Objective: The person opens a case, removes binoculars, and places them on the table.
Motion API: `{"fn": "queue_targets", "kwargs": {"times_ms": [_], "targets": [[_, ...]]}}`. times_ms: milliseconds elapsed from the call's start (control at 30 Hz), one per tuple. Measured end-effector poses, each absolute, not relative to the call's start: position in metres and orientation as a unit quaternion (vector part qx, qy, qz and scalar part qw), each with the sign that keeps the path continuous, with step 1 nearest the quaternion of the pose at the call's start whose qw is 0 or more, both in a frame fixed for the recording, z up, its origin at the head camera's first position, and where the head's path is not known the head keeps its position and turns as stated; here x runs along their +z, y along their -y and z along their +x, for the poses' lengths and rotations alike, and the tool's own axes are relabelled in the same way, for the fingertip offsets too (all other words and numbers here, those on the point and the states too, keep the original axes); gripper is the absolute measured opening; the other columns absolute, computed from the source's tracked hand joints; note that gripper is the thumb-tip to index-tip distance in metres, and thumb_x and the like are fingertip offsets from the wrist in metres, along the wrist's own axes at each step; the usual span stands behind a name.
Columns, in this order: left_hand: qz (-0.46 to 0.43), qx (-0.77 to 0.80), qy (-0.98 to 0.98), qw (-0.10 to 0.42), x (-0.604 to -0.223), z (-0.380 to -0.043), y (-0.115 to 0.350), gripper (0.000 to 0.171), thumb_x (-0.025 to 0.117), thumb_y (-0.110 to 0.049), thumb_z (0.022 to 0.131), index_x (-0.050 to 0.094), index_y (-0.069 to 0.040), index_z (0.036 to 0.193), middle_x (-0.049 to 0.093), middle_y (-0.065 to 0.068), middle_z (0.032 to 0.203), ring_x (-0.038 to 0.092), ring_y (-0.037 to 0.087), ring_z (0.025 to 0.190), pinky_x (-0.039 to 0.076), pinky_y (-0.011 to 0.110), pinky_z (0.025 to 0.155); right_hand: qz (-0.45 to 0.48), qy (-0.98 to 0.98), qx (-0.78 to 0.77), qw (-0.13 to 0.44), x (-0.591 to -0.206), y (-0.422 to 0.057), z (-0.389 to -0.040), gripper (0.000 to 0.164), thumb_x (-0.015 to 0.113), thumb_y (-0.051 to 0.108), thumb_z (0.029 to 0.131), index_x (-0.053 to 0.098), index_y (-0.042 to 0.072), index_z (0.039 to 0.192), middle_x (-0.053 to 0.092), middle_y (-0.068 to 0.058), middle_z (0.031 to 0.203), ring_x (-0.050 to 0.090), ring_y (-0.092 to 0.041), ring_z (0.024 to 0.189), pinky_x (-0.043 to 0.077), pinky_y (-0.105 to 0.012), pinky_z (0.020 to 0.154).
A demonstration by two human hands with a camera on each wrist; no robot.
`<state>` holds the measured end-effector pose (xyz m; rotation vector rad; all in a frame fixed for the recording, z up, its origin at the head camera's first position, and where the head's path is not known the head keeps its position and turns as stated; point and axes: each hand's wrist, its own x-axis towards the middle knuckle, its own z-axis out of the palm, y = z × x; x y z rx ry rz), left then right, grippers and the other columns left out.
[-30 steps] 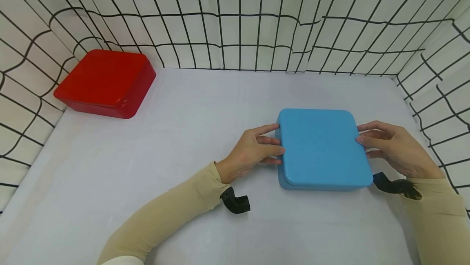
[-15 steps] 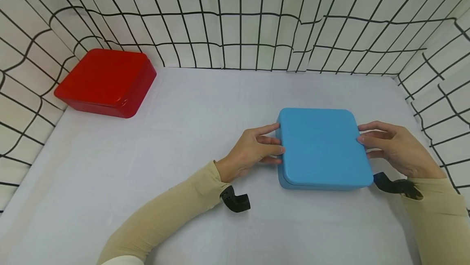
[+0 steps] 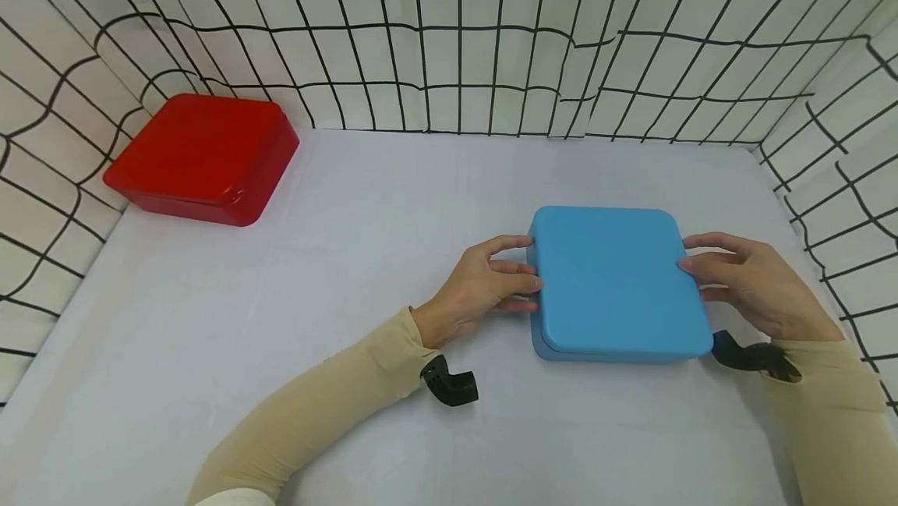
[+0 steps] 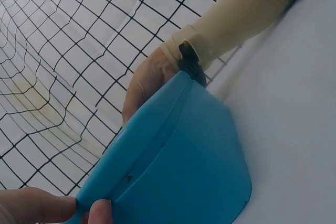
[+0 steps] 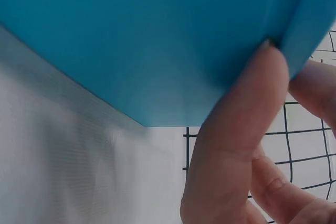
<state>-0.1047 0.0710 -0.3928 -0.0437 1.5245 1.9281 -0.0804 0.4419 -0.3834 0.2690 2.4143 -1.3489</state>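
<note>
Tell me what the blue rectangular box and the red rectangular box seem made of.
Blue rounded rectangular box: painted metal or hard plastic, I can't tell which; satin finish, judging by its even colour and soft sheen.
Red rounded rectangular box: likely similar, perhaps glossier; a faint glint shows near its front corner.

We get bright, diffuse light from the head view, with soft shadows near the left hand and right hand. Our wrist views look dimmer and softer, a broad shadow greying the white tabletop beside the right fingers.
</note>
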Motion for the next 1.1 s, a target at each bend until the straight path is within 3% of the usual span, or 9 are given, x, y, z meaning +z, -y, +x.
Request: {"fn": "queue_targets", "kwargs": {"times_ms": [500,1100], "targets": [[-0.024,0.755,-0.553,0.352,-0.3935,-0.1055,-0.0667,0.058,0.068,0.005,0.092,0.054,-0.016,0.144,0.068,0.009,0.104,0.072,0.016,0.085,0.065,0.04,0.086,0.109,-0.858,-0.469,0.178,-0.3802,-0.4358,-0.0804,0.056,0.069,0.037,0.099,0.047,0.012,0.144,0.069,0.028,0.097,0.069,0.001,0.092,0.06,-0.019,0.079],[-0.051,0.754,-0.555,0.348,-0.3944,-0.1048,-0.0689,0.057,0.07,0.004,0.091,0.059,-0.019,0.142,0.069,0.009,0.1,0.071,0.017,0.081,0.065,0.04,0.086,0.122,-0.856,-0.471,0.174,-0.3797,-0.4334,-0.0787,0.062,0.071,0.04,0.097,0.046,0.009,0.144,0.07,0.027,0.095,0.07,0.001,0.09,0.06,-0.019,0.078]]}}
